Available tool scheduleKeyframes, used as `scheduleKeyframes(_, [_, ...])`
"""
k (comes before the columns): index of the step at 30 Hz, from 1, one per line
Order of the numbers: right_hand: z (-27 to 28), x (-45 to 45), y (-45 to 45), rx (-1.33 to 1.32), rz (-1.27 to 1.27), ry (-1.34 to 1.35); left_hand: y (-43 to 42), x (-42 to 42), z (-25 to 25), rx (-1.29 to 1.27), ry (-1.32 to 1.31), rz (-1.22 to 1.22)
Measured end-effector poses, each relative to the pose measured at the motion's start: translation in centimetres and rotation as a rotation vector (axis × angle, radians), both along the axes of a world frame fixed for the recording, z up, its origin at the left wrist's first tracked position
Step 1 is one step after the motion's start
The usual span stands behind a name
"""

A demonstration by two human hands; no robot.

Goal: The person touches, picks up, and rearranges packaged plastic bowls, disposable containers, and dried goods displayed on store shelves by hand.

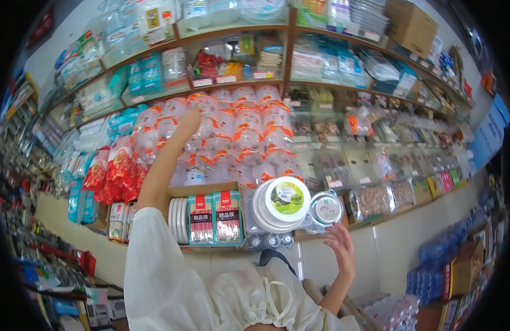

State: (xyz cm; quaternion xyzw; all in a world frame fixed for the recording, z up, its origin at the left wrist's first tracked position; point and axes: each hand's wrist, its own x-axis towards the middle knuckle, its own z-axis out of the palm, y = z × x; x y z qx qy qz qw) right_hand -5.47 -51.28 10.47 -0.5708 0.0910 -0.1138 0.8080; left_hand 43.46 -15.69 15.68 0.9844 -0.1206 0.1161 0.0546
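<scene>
My left hand (190,119) is stretched forward to the stacked, clear-wrapped packs of what look like plastic bowls (247,124) with orange print. It is against the upper left part of the stack; its fingers are too blurred to show whether they grip a pack. My right hand (341,248) is low on the right with its fingers apart, holding nothing. Its fingertips are close to a small round tub (326,208) with a pale label. Left of that tub is a pile of white round plates or lids (268,207), topped by a white roll with a green label (288,198).
A cardboard box (184,245) holds packs of chopsticks (201,218) and white discs on edge. Red bags (119,165) hang at the left. Shelves (233,83) with packaged goods rise in front. Bagged goods (372,201) line the right counter. Bottle packs (439,278) stand at the lower right.
</scene>
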Motion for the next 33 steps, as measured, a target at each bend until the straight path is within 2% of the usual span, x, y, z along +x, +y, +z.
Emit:
scheduleKeyframes(2, [0.4, -0.8, -0.4, -0.025, -0.020, 0.008, 1.3, 1.3, -1.9, -0.085, -0.102, -0.040])
scheduleKeyframes(4, [0.1, -1.6, -0.6, -0.055, -0.036, 0.015, 2.9, 2.8, -3.4, 0.157, -0.259, -0.136])
scheduleKeyframes(5, [0.3, -2.0, -0.7, -0.078, -0.054, 0.030, 3.1, 1.9, -4.0, 0.072, -0.347, -0.161])
scheduleKeyframes(6, [0.6, -2.6, -1.0, -0.101, -0.089, 0.049, 3.6, 2.7, -5.1, -0.183, -0.353, -0.251])
scheduleKeyframes(7, [0.7, -3.0, -1.3, -0.111, -0.085, 0.049, 4.1, 3.5, -6.1, -0.130, -0.377, -0.302])
scheduleKeyframes(8, [0.8, -3.0, -1.5, -0.120, -0.078, 0.048, 4.2, 4.0, -6.5, -0.143, -0.334, -0.266])
scheduleKeyframes(9, [1.1, -3.1, -1.4, -0.140, -0.093, 0.053, 4.4, 3.7, -6.4, 0.037, -0.311, -0.247])
scheduleKeyframes(10, [1.5, -3.1, -1.2, -0.160, -0.096, 0.059, 4.3, 2.5, -6.1, -0.207, -0.318, -0.259])
scheduleKeyframes(12, [2.7, -3.0, -0.8, -0.210, -0.048, 0.069, 3.3, -1.1, -4.4, -0.064, -0.357, -0.159])
scheduleKeyframes(15, [2.9, -2.3, -0.2, -0.245, 0.002, 0.110, 1.4, -8.8, -2.0, -0.350, -0.462, -0.204])
scheduleKeyframes(19, [1.5, -0.2, 0.1, -0.235, 0.098, 0.109, 2.3, -16.4, -5.5, -0.708, -0.424, -0.359])
scheduleKeyframes(21, [1.3, 1.2, 0.6, -0.249, 0.155, 0.089, 2.9, -22.1, -7.1, -0.910, -0.164, -0.342])
scheduleKeyframes(23, [1.3, 2.5, 1.0, -0.247, 0.208, 0.087, 4.4, -27.4, -10.4, -1.147, 0.058, -0.265])
scheduleKeyframes(24, [1.6, 3.1, 1.1, -0.240, 0.227, 0.094, 5.1, -30.2, -11.9, -1.124, 0.085, -0.135])
scheduleKeyframes(25, [1.7, 3.7, 1.1, -0.234, 0.244, 0.100, 3.9, -33.8, -12.4, -1.415, 0.020, -0.024])
scheduleKeyframes(26, [1.7, 4.0, 0.6, -0.261, 0.254, 0.096, 7.7, -36.0, -18.1, -1.417, 0.227, 0.142])
scheduleKeyframes(27, [1.6, 4.1, -0.3, -0.288, 0.260, 0.092, 7.0, -39.2, -19.7, -1.450, 0.132, 0.280])
scheduleKeyframes(29, [1.1, 4.0, -3.1, -0.338, 0.235, 0.092, 8.2, -45.1, -23.3, -1.422, 0.234, 0.443])
scheduleKeyframes(30, [0.4, 3.8, -5.0, -0.371, 0.184, 0.134, 8.1, -47.2, -24.4, -1.421, 0.330, 0.549])
scheduleKeyframes(33, [-2.9, 3.3, -11.6, -0.400, 0.042, 0.325, 5.9, -48.9, -22.7, -1.466, 0.310, 0.573])
